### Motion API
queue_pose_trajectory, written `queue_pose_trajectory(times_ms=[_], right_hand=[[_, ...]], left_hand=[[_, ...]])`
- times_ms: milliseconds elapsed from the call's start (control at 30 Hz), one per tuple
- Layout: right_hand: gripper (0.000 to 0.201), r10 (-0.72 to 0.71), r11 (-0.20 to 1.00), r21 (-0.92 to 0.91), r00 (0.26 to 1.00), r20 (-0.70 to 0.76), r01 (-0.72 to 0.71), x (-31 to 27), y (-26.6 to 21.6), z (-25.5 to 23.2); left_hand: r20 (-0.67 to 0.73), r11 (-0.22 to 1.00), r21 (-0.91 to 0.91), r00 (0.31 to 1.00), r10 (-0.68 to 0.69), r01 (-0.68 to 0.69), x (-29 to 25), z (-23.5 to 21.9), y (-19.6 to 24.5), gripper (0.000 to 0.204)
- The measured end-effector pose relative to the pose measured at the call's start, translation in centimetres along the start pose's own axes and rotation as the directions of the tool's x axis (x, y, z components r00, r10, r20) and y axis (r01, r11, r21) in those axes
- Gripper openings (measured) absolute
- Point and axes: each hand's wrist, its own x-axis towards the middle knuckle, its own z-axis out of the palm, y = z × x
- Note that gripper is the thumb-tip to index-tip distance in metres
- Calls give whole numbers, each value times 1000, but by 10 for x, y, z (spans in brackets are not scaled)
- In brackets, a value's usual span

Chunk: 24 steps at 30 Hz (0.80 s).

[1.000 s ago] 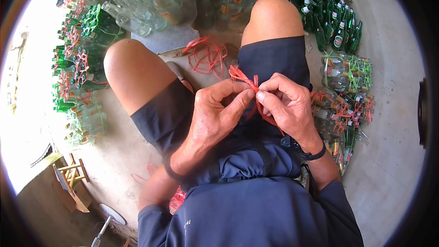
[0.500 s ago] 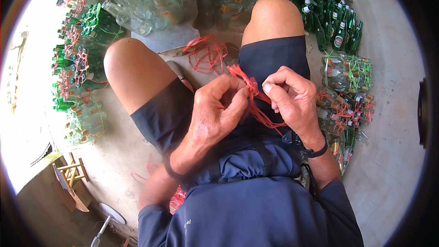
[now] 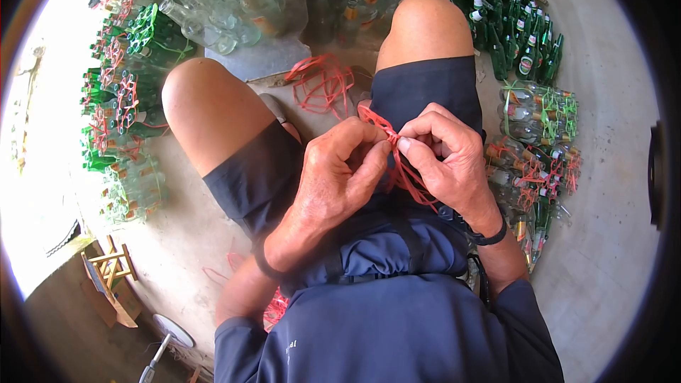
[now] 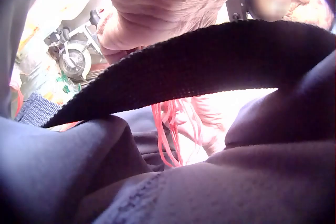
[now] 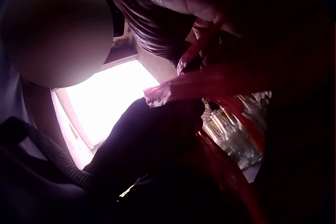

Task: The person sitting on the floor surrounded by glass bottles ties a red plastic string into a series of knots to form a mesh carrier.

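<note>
Two pinch grips on red plastic twine [image 3: 406, 172], centre frame: I see left hand [image 3: 333, 167] and right hand [image 3: 452, 162] nearly meeting, probably to stop it slipping; slack trails below.

In the head view, daylight floods in from nine o'clock and burns that side white, while the left hand [image 3: 339, 170] and right hand [image 3: 448, 163] show fairly sharp; the lens bows the concrete [image 3: 603, 170] toward three o'clock and blackens the corners. The left-wrist view glares around a dark strap [image 4: 205, 61], whitest near five o'clock. The right-wrist view is murky beside a blazing rectangle [image 5: 105, 111] at nine o'clock; its red ribbon [image 5: 210, 83] seems blurred, though darkness leaves that uncertain.
</note>
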Motion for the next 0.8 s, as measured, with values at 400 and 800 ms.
queue_pose_trajectory(times_ms=[400, 800], right_hand=[[3, 8, 986, 168, 1000, -14, -5, 0, 7, -1], [1, -43, 987, 152, 999, -6, 44, -2, 10, 1]], left_hand=[[9, 998, -55, 1000, 27, -26, 1, -3, -1, 2], [-23, 997, -65, 999, -33, 31, 3, -5, 3, 10]])
